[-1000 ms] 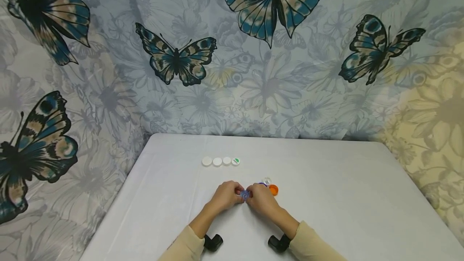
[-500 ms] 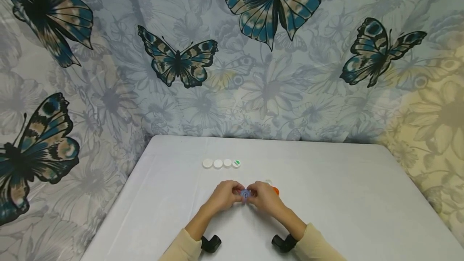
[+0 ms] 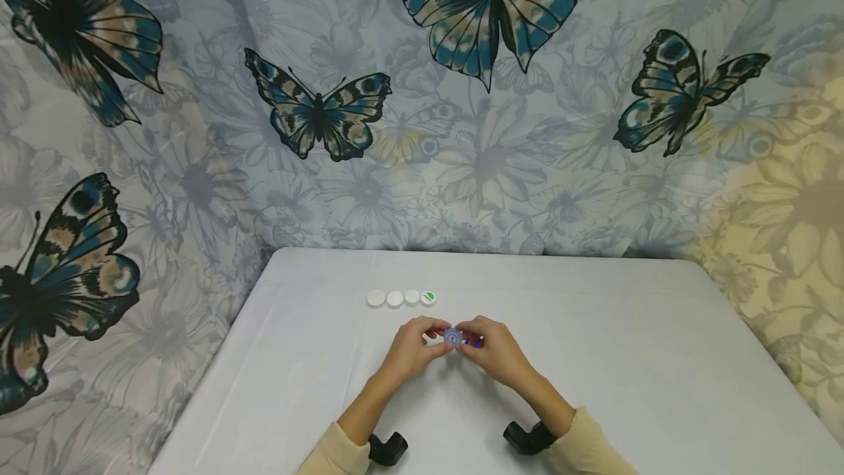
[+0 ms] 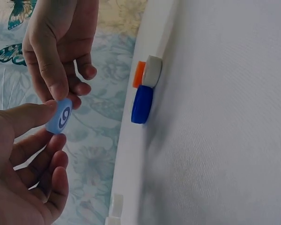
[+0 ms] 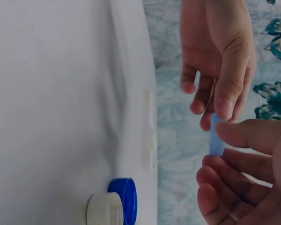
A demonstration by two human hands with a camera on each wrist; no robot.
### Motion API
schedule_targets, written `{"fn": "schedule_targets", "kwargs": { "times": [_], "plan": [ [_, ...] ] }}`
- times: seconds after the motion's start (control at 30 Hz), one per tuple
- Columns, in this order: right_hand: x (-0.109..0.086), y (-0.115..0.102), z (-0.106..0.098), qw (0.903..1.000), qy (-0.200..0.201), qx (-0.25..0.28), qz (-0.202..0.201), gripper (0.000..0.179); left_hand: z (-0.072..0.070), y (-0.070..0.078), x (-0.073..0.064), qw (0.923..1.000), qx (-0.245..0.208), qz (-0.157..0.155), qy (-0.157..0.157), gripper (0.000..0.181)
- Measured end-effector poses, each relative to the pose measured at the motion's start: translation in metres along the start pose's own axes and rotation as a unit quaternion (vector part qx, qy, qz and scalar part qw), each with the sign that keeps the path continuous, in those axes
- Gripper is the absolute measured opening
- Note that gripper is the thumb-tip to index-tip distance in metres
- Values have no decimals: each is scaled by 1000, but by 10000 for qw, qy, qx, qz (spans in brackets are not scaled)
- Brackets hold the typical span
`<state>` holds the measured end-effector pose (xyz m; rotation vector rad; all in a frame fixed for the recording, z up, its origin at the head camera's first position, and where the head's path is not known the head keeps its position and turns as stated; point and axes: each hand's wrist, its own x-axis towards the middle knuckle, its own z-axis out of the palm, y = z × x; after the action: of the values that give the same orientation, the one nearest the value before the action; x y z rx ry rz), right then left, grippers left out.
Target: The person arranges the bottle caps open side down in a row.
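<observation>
A light blue bottle cap (image 3: pixel 453 336) with a dark swirl on its face is held up between both hands over the table. My left hand (image 3: pixel 410 349) pinches one edge between thumb and fingertips. From the other side my right hand (image 3: pixel 496 350) pinches it too, thumb tip near the left one. In the left wrist view the swirl on the cap (image 4: pixel 64 117) faces the camera, and the other fingers of both hands are loosely curled. The right wrist view shows the cap (image 5: pixel 217 136) edge-on.
On the table (image 3: pixel 626 358), a dark blue cap (image 4: pixel 142 104), an orange cap (image 4: pixel 138 74) and a whitish cap (image 4: pixel 152 71) sit close together, mostly hidden by my right hand in the head view. Farther back, several white caps (image 3: pixel 394 300) form a row; the rightmost cap (image 3: pixel 428 299) has a green mark.
Both hands have risen and moved slightly away from me with the light blue cap between them. In the head view my right hand now covers the orange and whitish caps.
</observation>
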<state>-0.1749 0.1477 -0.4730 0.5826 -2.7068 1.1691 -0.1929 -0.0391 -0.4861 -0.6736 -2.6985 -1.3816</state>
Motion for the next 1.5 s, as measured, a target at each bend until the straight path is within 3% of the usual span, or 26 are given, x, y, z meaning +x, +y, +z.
{"fn": "schedule_targets", "kwargs": {
  "times": [0.17,0.4,0.93,1.5],
  "plan": [
    [-1,2,-6,9994,94,112,-328,24,0,2,1,9995,-133,219,187,29],
    [-7,6,-5,9943,723,339,-709,25,2,4,-1,9983,-416,310,268,31],
    [-12,4,6,9714,1717,127,-1633,26,1,7,-7,9948,-799,296,558,30],
    [-7,9,14,9549,2197,-89,-1994,31,-1,5,-5,9925,-981,340,648,29]
  ]
}}
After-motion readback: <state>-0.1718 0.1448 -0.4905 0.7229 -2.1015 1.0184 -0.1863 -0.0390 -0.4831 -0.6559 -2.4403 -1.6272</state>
